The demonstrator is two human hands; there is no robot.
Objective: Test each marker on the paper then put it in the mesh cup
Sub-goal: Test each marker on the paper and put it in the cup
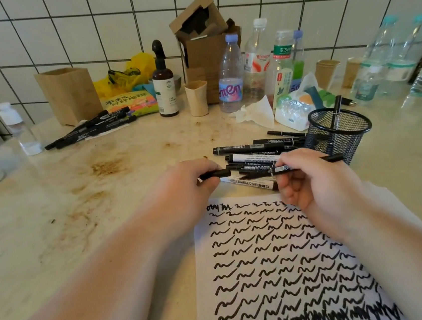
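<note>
My right hand [308, 178] grips a thin black marker [309, 163] held level above the top edge of the paper [205, 264], its tip pointing left. My left hand [188, 181] pinches the marker's black cap [215, 173], a short gap away from the tip. The paper is covered in rows of black squiggles. Just behind my hands lies a pile of several markers [253, 152]. The black mesh cup [338, 133] stands to the right of the pile with one marker [336, 114] upright in it.
A second heap of black markers [92, 128] lies at the back left by a wooden box [67, 95]. Plastic bottles [231, 77], a pump bottle [163, 81], a beige cup [197, 97], tissue [257, 112] and cardboard boxes [205, 45] line the tiled wall. The counter [78, 199] is stained.
</note>
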